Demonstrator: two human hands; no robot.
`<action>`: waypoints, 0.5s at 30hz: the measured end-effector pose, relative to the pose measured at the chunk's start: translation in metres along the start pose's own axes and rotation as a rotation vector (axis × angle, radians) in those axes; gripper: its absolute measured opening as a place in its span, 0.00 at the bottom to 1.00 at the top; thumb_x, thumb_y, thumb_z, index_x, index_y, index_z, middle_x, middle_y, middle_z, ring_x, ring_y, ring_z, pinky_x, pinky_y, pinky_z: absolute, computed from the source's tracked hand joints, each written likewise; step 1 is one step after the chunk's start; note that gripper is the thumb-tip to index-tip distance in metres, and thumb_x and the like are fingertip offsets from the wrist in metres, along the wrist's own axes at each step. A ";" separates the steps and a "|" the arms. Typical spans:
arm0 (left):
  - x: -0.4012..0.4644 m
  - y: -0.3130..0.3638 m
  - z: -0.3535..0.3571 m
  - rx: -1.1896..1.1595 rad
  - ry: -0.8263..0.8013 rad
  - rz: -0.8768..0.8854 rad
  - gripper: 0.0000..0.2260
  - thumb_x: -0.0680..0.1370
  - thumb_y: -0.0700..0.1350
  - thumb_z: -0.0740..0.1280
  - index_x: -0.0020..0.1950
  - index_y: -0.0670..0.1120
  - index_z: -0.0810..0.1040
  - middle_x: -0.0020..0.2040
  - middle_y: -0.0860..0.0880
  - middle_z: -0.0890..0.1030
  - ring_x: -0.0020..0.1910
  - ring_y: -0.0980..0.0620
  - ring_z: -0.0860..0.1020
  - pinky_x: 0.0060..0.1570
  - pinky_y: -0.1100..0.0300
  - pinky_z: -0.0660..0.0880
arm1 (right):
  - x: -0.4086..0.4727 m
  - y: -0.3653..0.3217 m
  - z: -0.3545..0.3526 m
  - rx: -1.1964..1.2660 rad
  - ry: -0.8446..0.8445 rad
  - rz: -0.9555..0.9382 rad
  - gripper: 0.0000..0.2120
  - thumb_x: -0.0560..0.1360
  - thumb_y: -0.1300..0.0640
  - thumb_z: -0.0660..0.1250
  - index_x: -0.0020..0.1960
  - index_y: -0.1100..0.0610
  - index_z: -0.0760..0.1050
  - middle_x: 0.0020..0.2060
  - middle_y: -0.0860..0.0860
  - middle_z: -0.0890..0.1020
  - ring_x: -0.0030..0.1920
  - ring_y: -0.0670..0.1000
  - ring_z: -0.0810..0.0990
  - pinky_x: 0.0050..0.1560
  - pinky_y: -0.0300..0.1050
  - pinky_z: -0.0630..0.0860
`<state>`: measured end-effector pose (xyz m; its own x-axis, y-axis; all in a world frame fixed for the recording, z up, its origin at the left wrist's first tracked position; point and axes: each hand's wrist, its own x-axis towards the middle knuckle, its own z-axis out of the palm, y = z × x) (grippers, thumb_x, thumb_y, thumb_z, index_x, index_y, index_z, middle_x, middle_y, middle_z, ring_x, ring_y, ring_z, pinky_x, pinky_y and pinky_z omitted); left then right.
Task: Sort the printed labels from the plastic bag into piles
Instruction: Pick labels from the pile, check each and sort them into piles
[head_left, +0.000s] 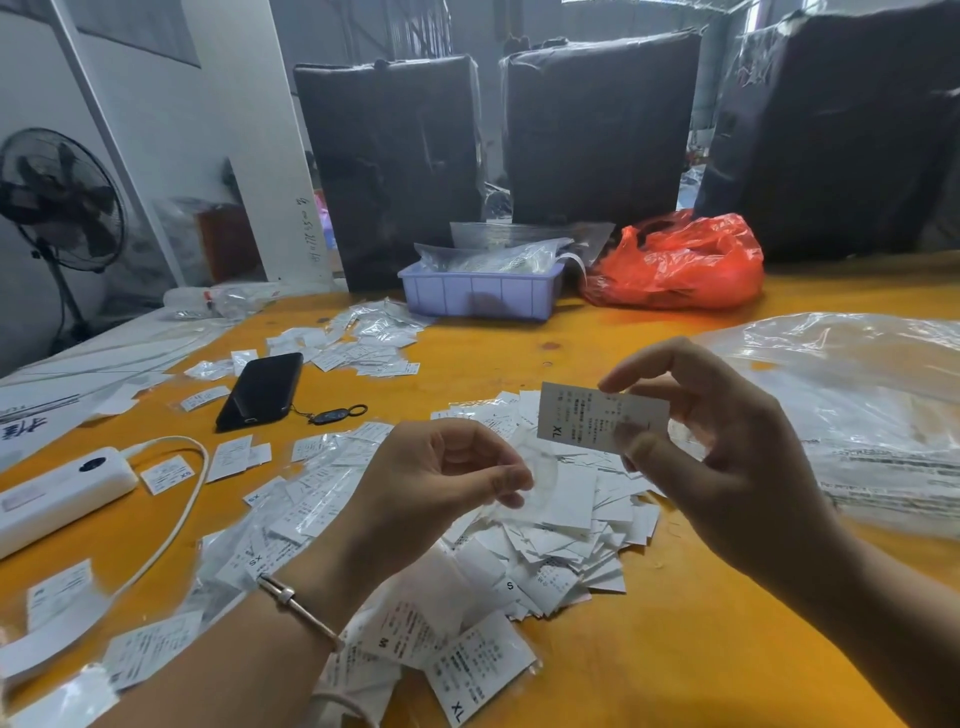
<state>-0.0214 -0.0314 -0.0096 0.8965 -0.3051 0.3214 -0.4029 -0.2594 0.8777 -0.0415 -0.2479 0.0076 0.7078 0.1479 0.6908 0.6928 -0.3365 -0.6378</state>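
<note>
Pinching a white label (597, 415) between thumb and first finger, the right hand (727, 457) holds it up over the orange table (675, 649). The other right fingers are spread and loosely bent. The label is a small flat strip. Its long side runs left to right, tipped a little down to the right, and the letters XL sit at its lower left end, turned on their side. The left hand (431, 483) is curled, and its thumb and fingertips pinch a small clear bag (535, 483) that hangs just under the label. A thin bracelet (296, 608) sits on the left wrist. Under both hands lies a big heap of labels (561, 540), some marked S, M, XS and XL. More labels lie in a loose pile (358, 343) farther back. A black phone (260, 389) rests on the table to the left, near a white power bank (57, 493) with a cable. A purple tray (483, 296) and a red bag (675, 265) sit at the far edge.
</note>
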 end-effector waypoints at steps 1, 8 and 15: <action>0.000 0.000 0.000 0.002 -0.001 0.002 0.09 0.70 0.45 0.74 0.45 0.40 0.84 0.40 0.46 0.86 0.39 0.49 0.85 0.41 0.63 0.79 | 0.000 0.000 0.000 0.001 0.004 0.004 0.10 0.68 0.61 0.65 0.47 0.50 0.74 0.38 0.43 0.82 0.37 0.60 0.78 0.31 0.62 0.76; 0.000 0.000 -0.001 0.016 0.010 0.006 0.08 0.71 0.44 0.74 0.45 0.39 0.84 0.40 0.46 0.86 0.39 0.49 0.85 0.42 0.59 0.81 | 0.003 0.003 -0.002 -0.022 0.029 0.025 0.11 0.65 0.61 0.64 0.45 0.49 0.74 0.37 0.47 0.83 0.37 0.63 0.79 0.30 0.62 0.76; 0.000 0.000 0.000 0.029 0.007 0.005 0.09 0.70 0.45 0.74 0.45 0.40 0.84 0.40 0.47 0.86 0.39 0.49 0.85 0.43 0.57 0.81 | 0.001 0.000 -0.004 0.032 0.039 0.003 0.11 0.65 0.62 0.64 0.45 0.51 0.75 0.36 0.49 0.83 0.37 0.58 0.80 0.26 0.59 0.75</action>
<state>-0.0216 -0.0309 -0.0100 0.8958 -0.2997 0.3283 -0.4123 -0.2841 0.8656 -0.0411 -0.2511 0.0097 0.7042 0.1102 0.7014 0.6953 -0.3069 -0.6499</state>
